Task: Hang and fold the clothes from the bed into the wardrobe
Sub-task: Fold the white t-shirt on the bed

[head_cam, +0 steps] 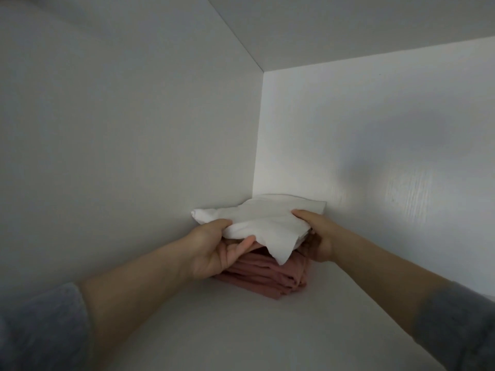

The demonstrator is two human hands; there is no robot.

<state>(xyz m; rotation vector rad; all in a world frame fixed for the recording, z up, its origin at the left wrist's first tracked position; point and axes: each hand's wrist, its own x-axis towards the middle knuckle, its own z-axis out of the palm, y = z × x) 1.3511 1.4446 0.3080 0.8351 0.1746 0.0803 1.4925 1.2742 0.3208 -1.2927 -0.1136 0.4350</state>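
Observation:
A folded white garment (pixel 263 219) lies on top of a folded pink garment (pixel 263 277) in the back left corner of a white wardrobe shelf (pixel 241 330). My left hand (pixel 217 250) grips the white garment's left front edge, thumb on top and fingers underneath. My right hand (pixel 317 234) holds its right side, thumb over the cloth and fingers curled below. One corner of the white cloth hangs down over the pink stack.
The compartment is closed in by a white left wall (pixel 120 129), a back wall (pixel 375 143) and a panel above (pixel 348 22). Bare shelf surface extends in front of and to the right of the stack. Grey sleeves cover both forearms near the frame's bottom corners.

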